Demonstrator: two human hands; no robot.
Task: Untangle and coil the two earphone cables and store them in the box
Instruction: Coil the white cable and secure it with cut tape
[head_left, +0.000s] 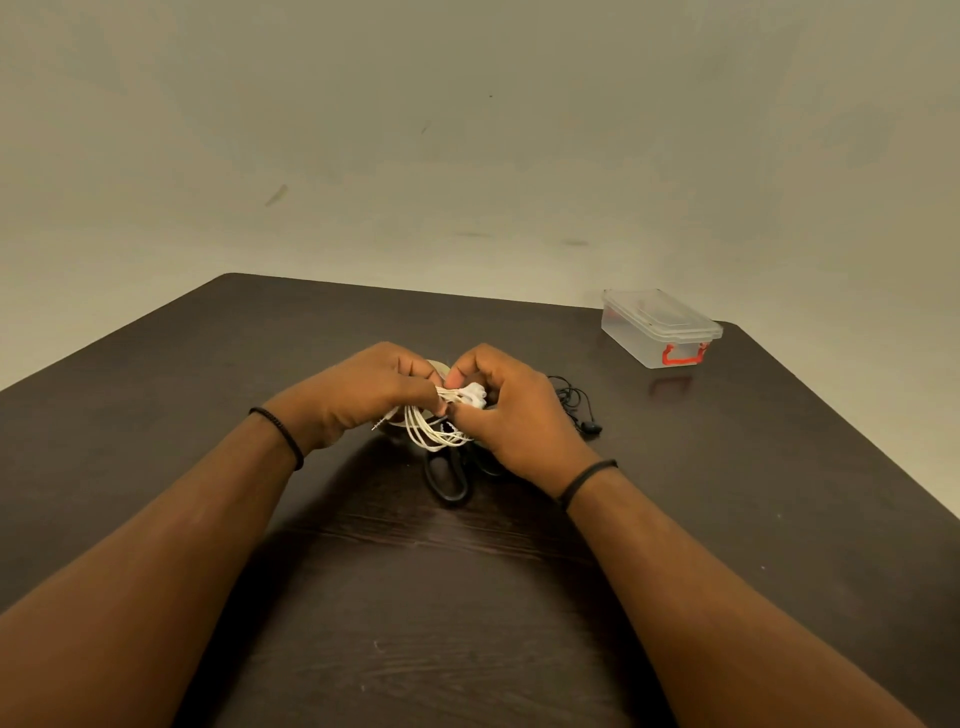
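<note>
A coiled white earphone cable (434, 428) hangs in loops between my two hands above the middle of the table. My left hand (358, 397) grips the bundle on its left side, and the metal plug sticks out below its fingers. My right hand (511, 415) pinches the white earbuds at the top of the coil. The black earphone cable (576, 402) lies loose on the table just right of my right hand, partly hidden by it. The clear plastic box (660, 327) with red latches stands at the far right with its lid on.
Black-handled scissors (447, 480) lie on the dark wooden table (415, 597) right under my hands. A round pale object, mostly hidden, sits behind my fingers. A plain wall runs behind the table's far edge.
</note>
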